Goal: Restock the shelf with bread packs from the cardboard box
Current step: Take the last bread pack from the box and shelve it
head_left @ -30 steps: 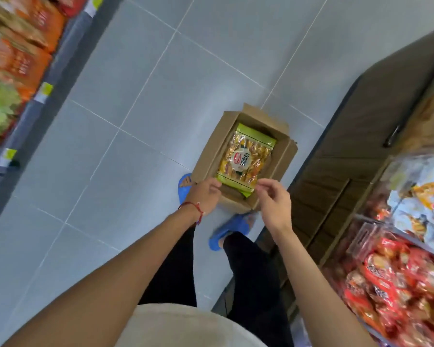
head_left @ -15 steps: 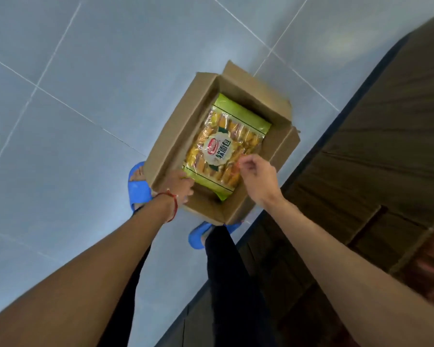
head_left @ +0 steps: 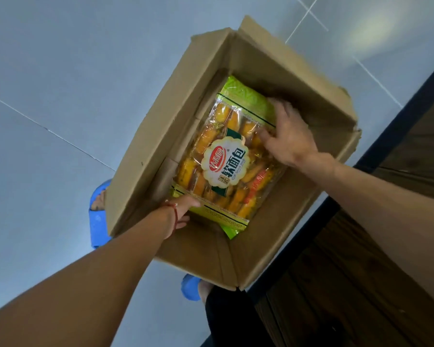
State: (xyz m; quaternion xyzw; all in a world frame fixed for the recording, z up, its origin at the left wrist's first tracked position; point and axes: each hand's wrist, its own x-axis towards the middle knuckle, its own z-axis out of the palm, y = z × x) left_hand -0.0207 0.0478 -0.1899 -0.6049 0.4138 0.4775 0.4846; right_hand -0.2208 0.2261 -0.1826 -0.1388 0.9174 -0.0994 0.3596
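An open cardboard box (head_left: pixel 161 126) stands on the floor at my feet. Inside it lies a clear bread pack (head_left: pixel 226 166) with green ends and a round white label, set slightly aslant. My left hand (head_left: pixel 181 212), with a red string at the wrist, reaches into the box and holds the pack's near left corner; its fingertips are hidden under the pack. My right hand (head_left: pixel 288 136) grips the pack's far right edge, thumb on top and fingers curled over the side.
The box sits on grey floor tiles (head_left: pixel 60 71). My feet in blue slippers (head_left: pixel 98 216) (head_left: pixel 189 288) are tucked against its near side. A dark wooden shelf base (head_left: pixel 361 271) runs along the right, close to the box.
My head has dropped much closer to the box. Both hands went from the box's near rim into the box and took hold of the bread pack.
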